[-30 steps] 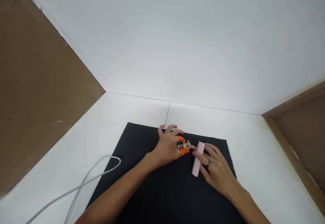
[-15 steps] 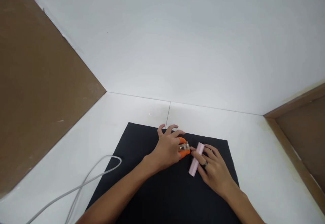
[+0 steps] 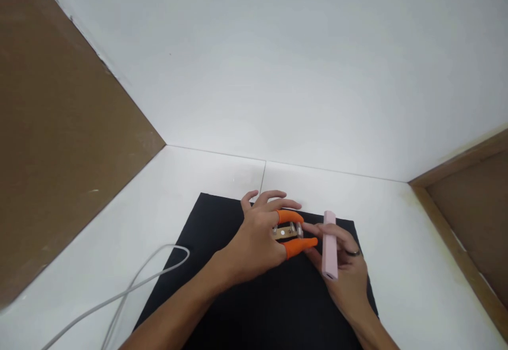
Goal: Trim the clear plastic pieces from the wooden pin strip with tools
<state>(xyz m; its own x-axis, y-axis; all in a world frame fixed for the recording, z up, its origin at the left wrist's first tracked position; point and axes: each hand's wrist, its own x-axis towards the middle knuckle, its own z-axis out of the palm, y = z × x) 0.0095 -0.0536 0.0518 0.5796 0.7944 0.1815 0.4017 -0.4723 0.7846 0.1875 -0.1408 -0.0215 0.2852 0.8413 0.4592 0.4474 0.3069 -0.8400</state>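
Note:
My left hand (image 3: pixel 260 233) hovers over the black mat (image 3: pixel 222 286) with orange finger cots (image 3: pixel 296 247) on thumb and index finger. Between those two fingers it pinches a small brown part with metal pieces (image 3: pixel 286 231). My right hand (image 3: pixel 343 265), with a ring on one finger, holds a pale pink bar-shaped device (image 3: pixel 329 244) lifted off the mat, its port end toward me. The right fingertips reach toward the small part. Both hands are close together, almost touching.
A grey cable (image 3: pixel 119 294) loops across the white tabletop (image 3: pixel 416 265) at the lower left, ending beside the mat. Brown board panels (image 3: pixel 59 144) stand at the left and right sides. A white wall rises behind.
My right hand picked the pink device up from the mat and turned it more upright. My left hand rose slightly, with the cotted fingers now spread further around the small part.

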